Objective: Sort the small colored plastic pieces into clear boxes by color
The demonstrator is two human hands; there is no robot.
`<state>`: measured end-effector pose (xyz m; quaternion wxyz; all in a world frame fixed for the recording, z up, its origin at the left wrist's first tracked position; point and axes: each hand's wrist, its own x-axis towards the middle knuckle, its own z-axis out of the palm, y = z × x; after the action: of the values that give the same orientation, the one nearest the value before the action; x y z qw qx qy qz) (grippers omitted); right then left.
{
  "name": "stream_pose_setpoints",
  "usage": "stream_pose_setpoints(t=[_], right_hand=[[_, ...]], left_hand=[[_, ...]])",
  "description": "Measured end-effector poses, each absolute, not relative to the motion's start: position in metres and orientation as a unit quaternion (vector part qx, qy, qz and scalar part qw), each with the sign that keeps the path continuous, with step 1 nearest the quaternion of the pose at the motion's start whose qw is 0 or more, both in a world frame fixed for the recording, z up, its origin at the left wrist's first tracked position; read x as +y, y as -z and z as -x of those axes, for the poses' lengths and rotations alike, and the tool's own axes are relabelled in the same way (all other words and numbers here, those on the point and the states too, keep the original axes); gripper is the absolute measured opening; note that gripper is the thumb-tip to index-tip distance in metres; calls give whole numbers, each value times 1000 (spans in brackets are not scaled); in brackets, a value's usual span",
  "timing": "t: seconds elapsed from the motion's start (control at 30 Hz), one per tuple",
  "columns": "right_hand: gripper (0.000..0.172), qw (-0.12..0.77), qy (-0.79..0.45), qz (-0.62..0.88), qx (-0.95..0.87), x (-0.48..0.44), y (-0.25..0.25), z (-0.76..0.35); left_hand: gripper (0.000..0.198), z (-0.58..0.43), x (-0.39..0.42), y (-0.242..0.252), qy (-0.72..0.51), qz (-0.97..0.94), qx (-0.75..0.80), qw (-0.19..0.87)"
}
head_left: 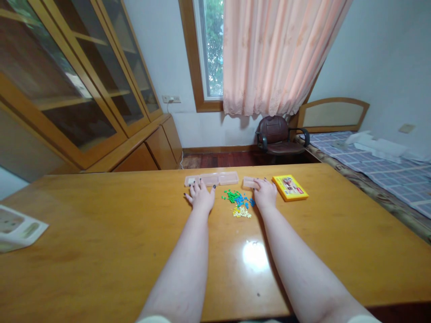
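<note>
The left hand is lying over the long box, mid-frame, fingers spread. The right hand is covering the small box, right of centre; whether its fingers are pinching, I cannot tell. Both boxes are looking light, stiff, perhaps slippery, suiting a side-edge hold; pieces are lying below.

Glossy wooden table under pink containers, coloured pieces and a yellow box.

Nearer the viewer than the pile of small pieces, open tabletop; left hand and right hand flank it; a pink case blocks beyond.
</note>
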<state>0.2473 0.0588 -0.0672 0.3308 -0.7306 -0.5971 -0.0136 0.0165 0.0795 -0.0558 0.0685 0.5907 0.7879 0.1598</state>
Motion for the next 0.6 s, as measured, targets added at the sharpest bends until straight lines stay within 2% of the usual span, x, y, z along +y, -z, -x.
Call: stream_pose_setpoints(t=[0.23, 0.6], right_hand=[[37, 270, 26, 726, -633, 60, 69, -239], [48, 193, -36, 715, -671, 64, 56, -233]], left_hand=[[69, -8, 83, 59, -175, -611, 766, 91], [65, 4, 86, 56, -237, -582, 771, 104]])
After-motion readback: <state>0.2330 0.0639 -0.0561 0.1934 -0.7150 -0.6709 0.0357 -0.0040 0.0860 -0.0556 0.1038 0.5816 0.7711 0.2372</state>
